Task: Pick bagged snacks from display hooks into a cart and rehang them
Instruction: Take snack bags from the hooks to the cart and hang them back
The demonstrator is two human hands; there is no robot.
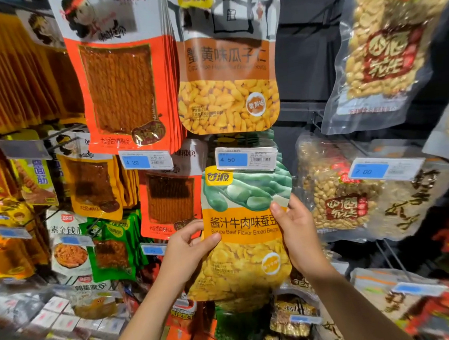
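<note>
A yellow and green bag of broad beans (244, 237) hangs at the middle of the display, its top tucked behind the 4.50 price tag (246, 158). My left hand (188, 247) pinches the bag's left edge, thumb on the front. My right hand (298, 231) grips its right edge, thumb over the front. More bags of the same kind sit behind it on the hook. No cart is in view.
Above hangs an orange bag of sunflower kernels (227, 64), with red spicy-strip bags (123, 78) to its left. Clear peanut bags (335, 186) and a 7.00 tag (383, 169) hang at the right. Wire hooks jut out. Boxed goods (61, 316) lie below left.
</note>
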